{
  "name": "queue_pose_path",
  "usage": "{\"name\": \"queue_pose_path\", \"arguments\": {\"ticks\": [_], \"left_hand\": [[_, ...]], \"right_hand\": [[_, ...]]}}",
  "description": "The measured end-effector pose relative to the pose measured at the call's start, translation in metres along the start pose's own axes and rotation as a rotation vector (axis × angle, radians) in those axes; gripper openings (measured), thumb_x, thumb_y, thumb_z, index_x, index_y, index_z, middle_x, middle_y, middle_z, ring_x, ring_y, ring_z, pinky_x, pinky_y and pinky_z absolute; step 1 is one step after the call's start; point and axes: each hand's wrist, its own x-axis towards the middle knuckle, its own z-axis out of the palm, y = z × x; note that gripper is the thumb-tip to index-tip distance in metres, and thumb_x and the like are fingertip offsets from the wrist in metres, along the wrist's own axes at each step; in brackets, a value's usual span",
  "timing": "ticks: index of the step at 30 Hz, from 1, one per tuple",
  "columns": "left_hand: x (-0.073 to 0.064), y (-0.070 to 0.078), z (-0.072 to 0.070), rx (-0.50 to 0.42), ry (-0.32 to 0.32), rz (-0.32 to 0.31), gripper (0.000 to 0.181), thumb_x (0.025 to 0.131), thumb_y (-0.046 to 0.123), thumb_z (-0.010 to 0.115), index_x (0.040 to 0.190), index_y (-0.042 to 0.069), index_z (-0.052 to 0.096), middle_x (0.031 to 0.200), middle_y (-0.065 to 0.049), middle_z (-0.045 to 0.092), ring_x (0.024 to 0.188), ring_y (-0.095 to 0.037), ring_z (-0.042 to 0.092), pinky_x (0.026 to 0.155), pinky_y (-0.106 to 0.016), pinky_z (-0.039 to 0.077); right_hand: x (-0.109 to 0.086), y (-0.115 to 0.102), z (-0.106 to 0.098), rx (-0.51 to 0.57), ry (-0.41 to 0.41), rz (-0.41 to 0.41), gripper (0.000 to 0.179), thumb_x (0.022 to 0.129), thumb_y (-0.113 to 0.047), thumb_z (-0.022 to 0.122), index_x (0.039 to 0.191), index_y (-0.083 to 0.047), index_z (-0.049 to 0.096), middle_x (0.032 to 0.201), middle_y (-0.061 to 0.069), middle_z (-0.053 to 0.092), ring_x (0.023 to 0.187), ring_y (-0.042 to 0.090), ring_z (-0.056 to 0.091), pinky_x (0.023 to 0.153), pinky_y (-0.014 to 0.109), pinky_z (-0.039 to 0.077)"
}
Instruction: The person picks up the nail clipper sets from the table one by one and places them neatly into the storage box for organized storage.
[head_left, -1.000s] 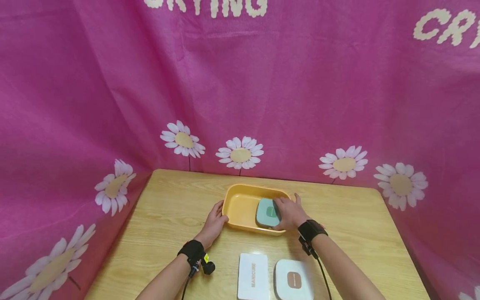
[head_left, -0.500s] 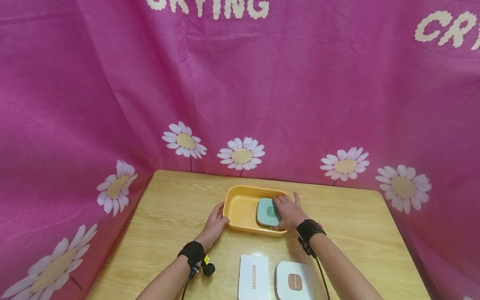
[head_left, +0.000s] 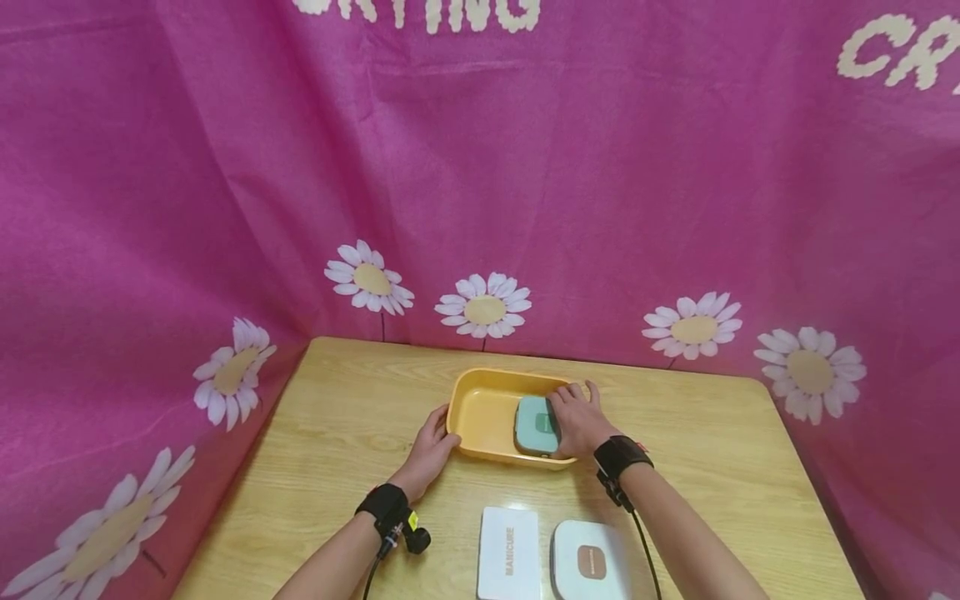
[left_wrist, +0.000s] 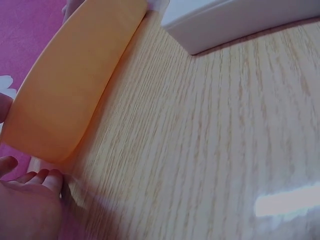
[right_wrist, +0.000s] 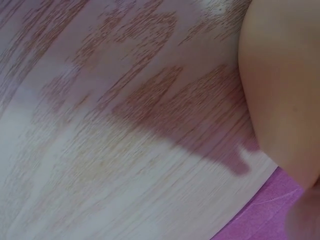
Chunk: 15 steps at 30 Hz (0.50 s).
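R hand (head_left: 585, 427) prob. grips green case (head_left: 534, 427) in yellow tray (head_left: 482, 421).

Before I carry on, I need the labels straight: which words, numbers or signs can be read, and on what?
"MANICURE": rectangular white box.
"CR": pink cloth, upper right; next letter cut off.
"ING": same pink cloth, top edge; letters before it cropped.
Lettering on the green case and rounded white case: too small to read.
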Motion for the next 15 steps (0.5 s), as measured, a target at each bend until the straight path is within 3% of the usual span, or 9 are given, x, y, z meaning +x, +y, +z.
{"name": "queue_pose_path", "arguments": {"ticks": [8,15], "left_hand": [[-0.0004,-0.0055,-0.002,-0.03,-0.006,0.019,0.069,0.1,0.006,0.056,0.162,0.001,0.027,0.169,-0.024,0.027,0.157,-0.037,0.028,0.125,-0.052,0.031],[-0.0022,-0.0015,0.0018,-0.074,0.006,0.013,0.07,0.097,0.003,0.055,0.162,-0.003,0.029,0.168,-0.026,0.03,0.156,-0.04,0.028,0.125,-0.053,0.03]], "right_hand": [[0.0005,-0.0023,-0.0018,0.002,-0.02,0.007,0.103,0.053,-0.049,0.101,0.131,0.0,0.056,0.121,0.015,0.059,0.124,0.039,0.047,0.113,0.075,0.029],[-0.0003,0.0005,-0.003,0.024,-0.029,-0.007,0.105,0.054,-0.05,0.101,0.135,0.0,0.057,0.124,0.015,0.061,0.124,0.039,0.048,0.112,0.075,0.03]]}}
